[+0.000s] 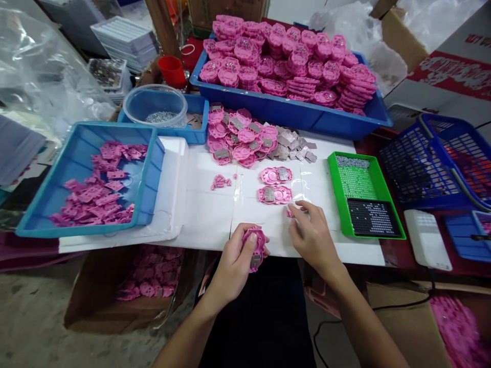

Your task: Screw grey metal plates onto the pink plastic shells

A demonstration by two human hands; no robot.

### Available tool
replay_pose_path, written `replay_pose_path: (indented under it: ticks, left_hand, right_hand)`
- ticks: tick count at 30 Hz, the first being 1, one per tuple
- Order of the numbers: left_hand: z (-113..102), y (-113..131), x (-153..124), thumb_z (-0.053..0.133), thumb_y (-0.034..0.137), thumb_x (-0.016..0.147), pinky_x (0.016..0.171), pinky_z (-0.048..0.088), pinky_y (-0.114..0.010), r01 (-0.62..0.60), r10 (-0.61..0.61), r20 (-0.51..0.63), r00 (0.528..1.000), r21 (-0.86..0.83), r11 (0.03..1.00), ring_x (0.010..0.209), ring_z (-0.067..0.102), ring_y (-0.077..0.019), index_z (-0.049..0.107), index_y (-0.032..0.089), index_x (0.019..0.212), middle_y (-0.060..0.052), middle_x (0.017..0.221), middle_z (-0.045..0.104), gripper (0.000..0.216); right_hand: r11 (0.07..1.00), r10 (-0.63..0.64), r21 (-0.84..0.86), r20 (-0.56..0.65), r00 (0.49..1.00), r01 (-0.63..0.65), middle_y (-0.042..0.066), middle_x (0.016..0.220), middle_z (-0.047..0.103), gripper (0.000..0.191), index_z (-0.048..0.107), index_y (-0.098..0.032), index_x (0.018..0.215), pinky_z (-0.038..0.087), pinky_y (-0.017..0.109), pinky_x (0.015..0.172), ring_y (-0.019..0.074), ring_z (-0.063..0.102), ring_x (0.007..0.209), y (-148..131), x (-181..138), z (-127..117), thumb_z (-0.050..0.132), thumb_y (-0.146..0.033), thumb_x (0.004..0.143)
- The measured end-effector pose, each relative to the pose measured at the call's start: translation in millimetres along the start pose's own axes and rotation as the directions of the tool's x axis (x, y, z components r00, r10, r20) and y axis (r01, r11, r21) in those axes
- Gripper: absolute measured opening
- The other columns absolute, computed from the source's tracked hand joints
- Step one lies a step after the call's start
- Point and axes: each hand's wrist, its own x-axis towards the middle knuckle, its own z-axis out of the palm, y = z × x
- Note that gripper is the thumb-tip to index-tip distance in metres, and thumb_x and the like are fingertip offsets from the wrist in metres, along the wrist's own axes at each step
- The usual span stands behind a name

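Observation:
My left hand (235, 263) is wrapped around a pink plastic casing (254, 250) with a grey metal plate set in it, held just off the table's front edge. My right hand (312, 232) reaches down to the table, its thumb and fingertips at a small pink part (289, 213); whether they grip it is hard to see. Two more casings with grey plates, an upper one (275, 175) and a lower one (274, 194), lie beyond my hands. Left of them is a little heap of small pink pieces (221, 181).
A pile of pink casings (241, 134) and loose grey plates (295, 145) lie further back. Behind them stands a blue crate (307, 116) of stacked casings. On the left is a blue bin (151, 191) of pink parts; on the right, a green tray (336, 204) with screws and a black grid.

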Motion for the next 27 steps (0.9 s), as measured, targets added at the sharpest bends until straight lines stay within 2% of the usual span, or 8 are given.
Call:
replay_pose_path:
  ticks: [5,8,11,13,15,17,23,27]
  left_hand:
    - [-1.5,-1.4,0.2,0.050,0.051,0.104,0.076,0.055,-0.030,0.009,-0.009,0.005,1.000,0.020,1.000,0.086,0.069,-0.0177,0.055,0.019,0.116,-0.009,0.107,0.071,0.035]
    - [-2.1,0.2,0.6,0.049,0.051,0.104,0.075,0.054,-0.030,0.007,-0.008,0.017,1.000,0.029,1.000,0.084,0.069,-0.0177,0.055,0.019,0.117,-0.008,0.102,0.071,0.035]
    - [-2.3,3.3,1.0,0.048,0.049,0.105,0.073,0.053,-0.029,0.002,-0.005,0.052,0.999,0.068,0.998,0.079,0.068,-0.0162,0.054,0.020,0.115,-0.004,0.092,0.069,0.031]
    - [-2.6,5.9,0.5,0.048,0.047,0.105,0.072,0.052,-0.028,0.001,-0.010,0.094,0.996,0.101,0.995,0.076,0.066,-0.0149,0.052,0.021,0.110,-0.001,0.087,0.067,0.027]
    - [-3.2,8.2,-0.8,0.048,0.046,0.106,0.071,0.050,-0.027,0.005,-0.024,0.132,0.991,0.138,0.990,0.073,0.065,-0.0144,0.050,0.022,0.106,0.000,0.084,0.066,0.024]
    - [-3.7,10.1,-3.0,0.047,0.045,0.106,0.071,0.049,-0.028,0.009,-0.038,0.144,0.989,0.198,0.980,0.073,0.063,-0.0148,0.048,0.023,0.105,0.001,0.082,0.066,0.022]
    - [-1.3,14.0,-8.9,0.044,0.043,0.106,0.072,0.045,-0.029,-0.025,-0.044,0.147,0.988,0.436,0.900,0.074,0.061,-0.0160,0.048,0.024,0.099,0.002,0.080,0.064,0.020]
    - [2.9,17.4,-9.1,0.044,0.041,0.105,0.069,0.042,-0.030,-0.025,-0.063,0.148,0.987,0.529,0.848,0.071,0.060,-0.0167,0.048,0.024,0.098,0.003,0.078,0.062,0.019]
  right_hand:
    - [0.996,-0.042,-0.085,-0.009,0.999,0.042,0.013,0.108,0.068,0.016,0.071,-0.014,0.106,0.052,0.045,0.091,0.0271,0.058,0.104,-4.1,8.9,7.9,0.060,-0.019,0.097]
    - [0.990,-0.082,-0.118,-0.035,0.996,0.078,0.012,0.109,0.070,0.012,0.072,-0.016,0.101,0.050,0.047,0.090,0.0287,0.057,0.105,-4.6,11.2,7.2,0.060,-0.015,0.096]
    - [0.971,-0.153,0.176,-0.061,0.986,0.162,0.012,0.106,0.070,0.018,0.071,-0.015,0.109,0.052,0.043,0.089,0.0236,0.060,0.101,-12.4,11.3,-2.7,0.060,-0.010,0.096]
    - [0.863,-0.186,0.477,-0.003,0.983,0.165,0.009,0.103,0.069,0.024,0.070,-0.017,0.116,0.055,0.035,0.085,0.0182,0.063,0.098,-22.3,11.8,-13.5,0.059,-0.008,0.096]
    - [0.746,-0.212,0.659,0.101,0.972,0.094,0.007,0.104,0.069,0.028,0.071,-0.020,0.119,0.056,0.029,0.082,0.0150,0.065,0.098,-32.1,13.3,-24.6,0.058,-0.009,0.097]
    - [0.699,-0.223,0.715,0.181,0.958,0.027,0.007,0.104,0.069,0.029,0.073,-0.022,0.118,0.055,0.027,0.082,0.0136,0.065,0.098,-38.4,15.5,-32.8,0.057,-0.010,0.098]
    - [0.681,-0.217,0.727,0.308,0.926,-0.082,0.006,0.103,0.068,0.024,0.076,-0.022,0.114,0.054,0.027,0.083,0.0131,0.066,0.096,-37.1,19.8,-35.8,0.060,-0.016,0.099]
    - [0.740,-0.216,0.664,0.387,0.896,-0.109,0.006,0.104,0.068,0.026,0.074,-0.021,0.117,0.054,0.029,0.085,0.0143,0.065,0.096,-39.8,18.5,-36.3,0.055,-0.014,0.100]
